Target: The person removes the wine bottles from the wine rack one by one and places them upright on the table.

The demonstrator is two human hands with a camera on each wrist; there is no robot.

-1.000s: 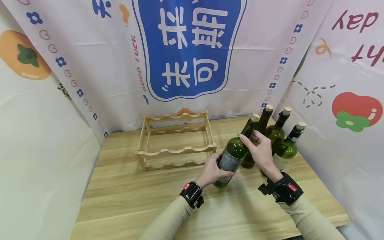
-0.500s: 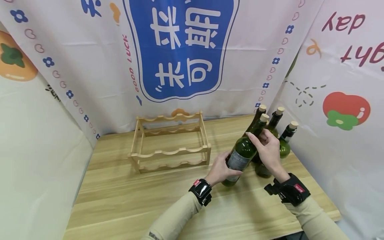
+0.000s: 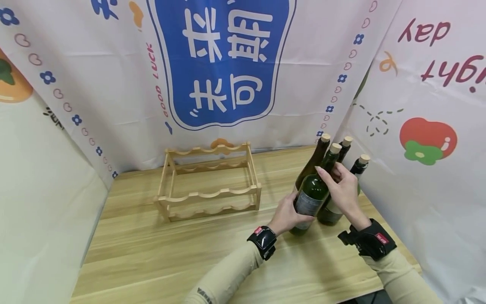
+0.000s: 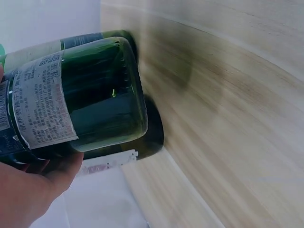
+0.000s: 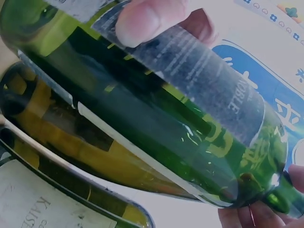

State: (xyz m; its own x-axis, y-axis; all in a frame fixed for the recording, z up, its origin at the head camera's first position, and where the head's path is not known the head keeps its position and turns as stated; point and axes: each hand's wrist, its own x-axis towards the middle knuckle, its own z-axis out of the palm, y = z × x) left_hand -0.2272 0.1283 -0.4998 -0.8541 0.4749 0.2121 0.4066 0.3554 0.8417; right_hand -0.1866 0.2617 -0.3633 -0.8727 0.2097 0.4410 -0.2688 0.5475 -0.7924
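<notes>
A green wine bottle (image 3: 312,188) with a grey label and a cork leans to the right in front of the other bottles. My left hand (image 3: 287,216) grips its lower body, thumb across the label. Higher up, my right hand (image 3: 344,191) pinches the neck between thumb and fingers. In the left wrist view the base of the held bottle (image 4: 102,95) points toward the tabletop, and a back label shows. The right wrist view has the label (image 5: 204,85) close up, with a left-hand digit pressing over it.
Behind the held bottle stand a brown corked bottle (image 3: 312,162) and two more corked bottles, one with its neck (image 3: 358,166) showing at the right. A wooden wine rack (image 3: 214,194) with scalloped rails sits left on the table (image 3: 171,257). Printed cloth hangs behind.
Both hands have carried the bottle rightward, away from the rack, so it now overlaps the standing bottles. It is slightly more upright. The head view has turned a little right.
</notes>
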